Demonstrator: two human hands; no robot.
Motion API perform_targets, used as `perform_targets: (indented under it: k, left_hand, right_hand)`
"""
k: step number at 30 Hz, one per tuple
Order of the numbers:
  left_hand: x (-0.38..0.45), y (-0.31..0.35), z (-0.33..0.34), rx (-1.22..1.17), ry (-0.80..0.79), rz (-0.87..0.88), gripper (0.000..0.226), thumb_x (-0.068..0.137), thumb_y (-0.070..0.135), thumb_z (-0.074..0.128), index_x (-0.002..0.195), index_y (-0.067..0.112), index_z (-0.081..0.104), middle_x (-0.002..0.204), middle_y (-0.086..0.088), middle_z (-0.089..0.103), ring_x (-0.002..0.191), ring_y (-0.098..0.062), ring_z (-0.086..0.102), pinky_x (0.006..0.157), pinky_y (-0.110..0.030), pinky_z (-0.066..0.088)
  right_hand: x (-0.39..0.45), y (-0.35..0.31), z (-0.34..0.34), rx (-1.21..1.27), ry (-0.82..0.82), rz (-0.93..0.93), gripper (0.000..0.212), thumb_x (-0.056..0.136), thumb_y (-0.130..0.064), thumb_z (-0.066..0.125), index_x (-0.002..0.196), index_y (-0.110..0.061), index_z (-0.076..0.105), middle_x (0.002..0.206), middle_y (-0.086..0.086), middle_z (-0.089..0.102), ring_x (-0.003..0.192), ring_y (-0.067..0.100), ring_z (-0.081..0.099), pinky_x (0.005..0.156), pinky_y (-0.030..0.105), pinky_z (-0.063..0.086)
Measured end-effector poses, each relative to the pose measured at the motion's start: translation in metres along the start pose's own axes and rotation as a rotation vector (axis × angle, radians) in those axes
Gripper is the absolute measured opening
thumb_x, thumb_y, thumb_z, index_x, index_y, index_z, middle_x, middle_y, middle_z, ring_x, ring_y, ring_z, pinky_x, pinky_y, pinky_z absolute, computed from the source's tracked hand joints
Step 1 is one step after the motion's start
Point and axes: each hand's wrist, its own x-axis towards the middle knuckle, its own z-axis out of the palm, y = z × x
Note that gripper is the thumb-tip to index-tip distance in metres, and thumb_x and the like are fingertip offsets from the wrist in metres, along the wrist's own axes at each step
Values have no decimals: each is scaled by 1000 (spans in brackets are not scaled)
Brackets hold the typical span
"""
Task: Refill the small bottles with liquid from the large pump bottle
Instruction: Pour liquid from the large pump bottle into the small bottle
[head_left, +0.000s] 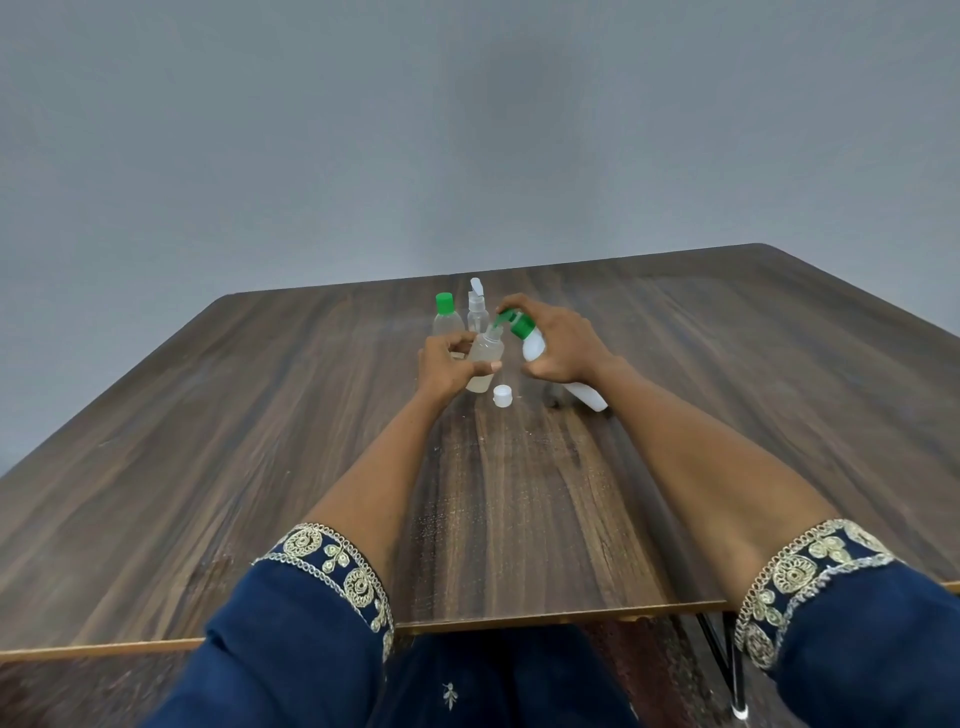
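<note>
My left hand (449, 364) grips a small clear bottle (484, 358) with its cap off, standing on the table and tilted slightly. My right hand (561, 343) holds the large white pump bottle (537, 349) tilted to the left, a finger resting on its green pump head (511, 318). The pump's nozzle meets the small bottle's open mouth. A loose white cap (502, 396) lies on the table just in front of the small bottle. Behind stand a small clear bottle with a green cap (445, 316) and a small clear bottle with an open white flip cap (478, 306).
The wooden table (260, 441) stretches wide on both sides of the bottles. Its near edge runs above my lap. A grey wall rises behind the far edge. A thin metal table leg (730, 670) shows at the lower right.
</note>
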Motion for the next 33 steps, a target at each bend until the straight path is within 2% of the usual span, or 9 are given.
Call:
perform_targets:
  k: [4,6,8,11,14,19,27,33]
  left_hand:
    - [0,1,-2,-34,17,-5,51,62,16,85,109,6,68,104,-8,69,93,-17,62,85,-28,48]
    - [0,-1,-3,-29,12,-9,51,62,16,85,108,7,68,103,-8,69,93,-17,62,84,-29,49]
    - [0,-3,-3,-20,2,-17,51,60,17,86,107,8,69,101,-8,70,94,-19,63,87,-34,51]
    - [1,-6,-2,-16,-9,-31,52,57,19,87,105,10,70,98,-6,71,95,-21,65,90,-42,52]
    - [1,-5,0,-16,-7,-34,51,59,18,87,106,11,69,98,-4,70,95,-21,64,91,-42,51]
    - [1,-6,-4,-25,7,-32,48,58,17,87,103,12,70,93,-4,69,92,-22,64,89,-43,52]
    - [-1,-3,-2,-29,-6,-28,50,59,17,87,106,9,69,96,-4,68,94,-21,64,90,-40,52]
    - [2,-4,-3,-37,4,-20,48,59,16,87,104,10,69,96,-5,70,93,-21,65,90,-39,52]
  right_hand:
    - [0,1,-1,-14,-41,-24,81,64,-24,62,141,-38,38,106,-1,64,73,16,51,62,30,45]
    - [0,1,-1,-16,-50,-24,80,63,-26,61,139,-39,38,104,0,64,73,17,52,63,34,50]
    - [1,0,1,-18,-44,-31,75,62,-26,61,133,-38,40,98,1,65,71,20,54,63,38,53]
    - [0,-2,1,-26,-29,-24,69,60,-26,58,128,-29,46,95,2,65,71,23,54,63,37,52]
    - [0,-2,0,-20,-21,-21,69,61,-27,57,129,-27,47,97,1,65,72,22,53,64,36,52]
    - [1,-2,0,-38,-46,-26,78,62,-28,59,137,-36,41,100,-1,65,74,20,54,64,33,49]
    - [-1,-3,1,-37,-23,-28,72,61,-28,59,132,-29,47,100,0,66,72,20,52,62,31,47]
    - [-1,-1,-1,-47,-33,-45,81,65,-20,64,141,-37,39,103,-1,66,72,18,54,61,32,50]
